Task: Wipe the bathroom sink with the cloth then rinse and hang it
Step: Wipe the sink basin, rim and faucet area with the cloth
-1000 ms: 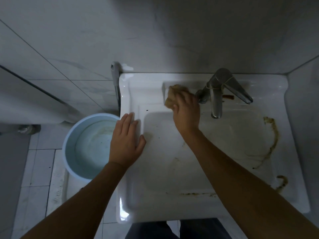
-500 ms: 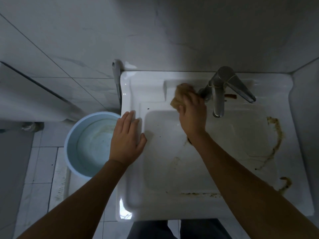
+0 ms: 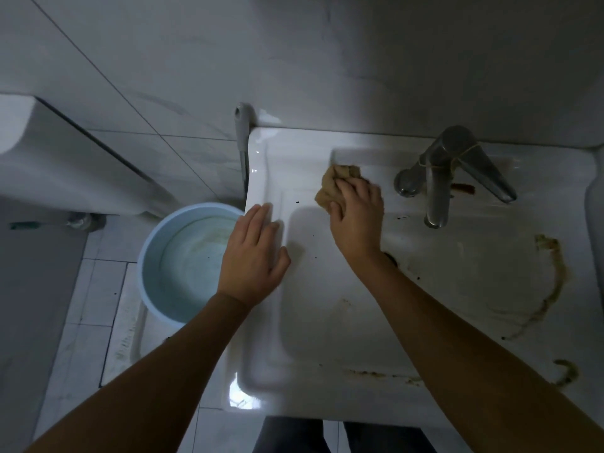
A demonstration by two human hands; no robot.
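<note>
Fingers (image 3: 352,191) on cloth (image 3: 329,187) — stained sink (image 3: 327,325)

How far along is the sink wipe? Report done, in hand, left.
Done: nothing clearly finished. In hand: the right hand presses the cloth on the back ledge of the sink, beside the faucet; the left hand lies flat on the rim. Left: brown stains at right and front, then rinsing and hanging.

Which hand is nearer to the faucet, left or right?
Right. The right hand holds the cloth on the back ledge just left of the faucet; the left hand rests flat on the sink's left rim, farther away.
</note>
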